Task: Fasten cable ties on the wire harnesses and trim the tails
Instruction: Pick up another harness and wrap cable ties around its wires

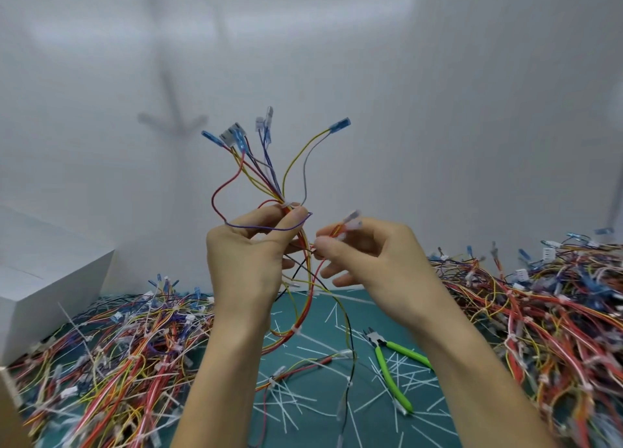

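Observation:
I hold one wire harness [269,174] up in front of the white wall, its coloured wires fanning upward to blue and clear connectors. My left hand [249,255] pinches the bundle between thumb and fingertips at a white cable tie [287,205]. My right hand [371,255] pinches a branch of red and yellow wires ending in clear connectors [352,223]. The rest of the harness hangs down to the green mat [323,316], with another tie [296,329] lower on it. Green-handled cutters [392,370] lie on the mat below my right forearm.
A big heap of harnesses [539,312] fills the right side and another heap [118,356] the left. Several cut white tie tails [303,400] litter the mat. A white box [40,299] stands at the left, and a white wall rises behind.

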### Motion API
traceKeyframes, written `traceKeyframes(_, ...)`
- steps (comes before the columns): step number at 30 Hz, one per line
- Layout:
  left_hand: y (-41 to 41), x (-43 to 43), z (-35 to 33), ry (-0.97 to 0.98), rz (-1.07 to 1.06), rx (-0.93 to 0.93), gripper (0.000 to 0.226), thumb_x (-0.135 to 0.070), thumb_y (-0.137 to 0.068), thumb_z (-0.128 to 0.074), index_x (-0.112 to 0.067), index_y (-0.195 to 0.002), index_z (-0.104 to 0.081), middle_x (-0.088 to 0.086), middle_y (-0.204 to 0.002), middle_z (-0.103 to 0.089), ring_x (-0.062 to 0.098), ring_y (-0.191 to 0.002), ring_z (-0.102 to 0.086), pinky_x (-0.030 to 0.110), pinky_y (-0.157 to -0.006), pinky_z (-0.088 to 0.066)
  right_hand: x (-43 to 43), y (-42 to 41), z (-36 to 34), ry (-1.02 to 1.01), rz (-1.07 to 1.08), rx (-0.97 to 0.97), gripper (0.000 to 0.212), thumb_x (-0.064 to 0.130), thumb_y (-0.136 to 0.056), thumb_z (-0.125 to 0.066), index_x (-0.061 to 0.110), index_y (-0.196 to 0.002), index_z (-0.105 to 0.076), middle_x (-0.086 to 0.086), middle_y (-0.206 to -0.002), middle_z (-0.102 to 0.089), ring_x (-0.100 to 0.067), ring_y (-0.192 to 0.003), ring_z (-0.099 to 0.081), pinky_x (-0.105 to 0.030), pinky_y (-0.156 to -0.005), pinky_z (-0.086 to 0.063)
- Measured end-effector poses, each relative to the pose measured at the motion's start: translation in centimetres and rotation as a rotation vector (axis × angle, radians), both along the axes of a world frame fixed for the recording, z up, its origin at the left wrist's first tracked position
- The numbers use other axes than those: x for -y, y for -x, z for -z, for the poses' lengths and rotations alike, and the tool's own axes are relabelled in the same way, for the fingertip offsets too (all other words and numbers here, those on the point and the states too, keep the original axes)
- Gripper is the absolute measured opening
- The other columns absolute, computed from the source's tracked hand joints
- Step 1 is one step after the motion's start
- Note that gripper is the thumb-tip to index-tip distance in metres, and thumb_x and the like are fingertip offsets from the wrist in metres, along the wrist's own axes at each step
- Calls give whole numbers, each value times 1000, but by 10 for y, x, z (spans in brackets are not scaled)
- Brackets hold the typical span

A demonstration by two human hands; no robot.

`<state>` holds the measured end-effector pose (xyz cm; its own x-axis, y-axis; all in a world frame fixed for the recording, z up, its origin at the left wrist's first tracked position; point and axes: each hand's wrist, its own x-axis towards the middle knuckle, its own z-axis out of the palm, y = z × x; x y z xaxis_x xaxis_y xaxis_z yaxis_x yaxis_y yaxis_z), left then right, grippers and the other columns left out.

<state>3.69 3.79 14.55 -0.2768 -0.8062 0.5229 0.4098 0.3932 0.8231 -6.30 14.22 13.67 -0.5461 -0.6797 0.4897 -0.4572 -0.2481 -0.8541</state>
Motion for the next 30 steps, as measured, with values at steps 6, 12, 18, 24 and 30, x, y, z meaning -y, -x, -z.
traceKeyframes(6, -5, -2, -6, -32, 160, 13, 6, -19, -79, -76, -25, -78, -78, -1, -69, -75, 10, -57, -69, 16, -49, -50, -2, 1, -2, 83, -103, 298, 13, 12, -95, -63, 5, -99, -73, -4, -80, -77, -18, -64, -72, -24, -60, -60)
traceKeyframes(12, -6, 0, -7, -50, 239, 25, 18, -34, -65, -72, -29, -80, -80, -2, -81, -77, 8, -65, -71, 15, -51, -49, -4, 4, -2, 77, -152, 339, 15, 17, -96, -62, 9, -98, -75, -2, -82, -76, -17, -67, -72, -22, -55, -56)
traceKeyframes(18, -6, 1, -6, -23, 322, 62, 19, -40, -67, -69, -35, -81, -80, -8, -82, -76, 5, -68, -70, 13, -51, -48, -5, 6, -1, 68, -178, 379, 17, 20, -94, -63, 10, -98, -76, -1, -81, -76, -15, -67, -71, -20, -50, -53)
traceKeyframes(24, -4, 1, -4, -5, 238, 52, 21, -35, -72, -72, -26, -89, -80, -3, -86, -77, 9, -69, -72, 16, -51, -49, -6, 7, -1, 45, -159, 381, 19, 22, -92, -67, 8, -101, -75, -5, -88, -77, -18, -69, -72, -23, -53, -55)
traceKeyframes(30, -2, 5, -1, 45, 138, 69, 6, -19, -81, -75, -24, -83, -78, -3, -73, -76, 8, -59, -70, 17, -51, -52, -6, 7, -2, -4, -97, 300, 14, 20, -93, -67, 12, -101, -75, -3, -90, -78, -13, -72, -73, -24, -63, -58)
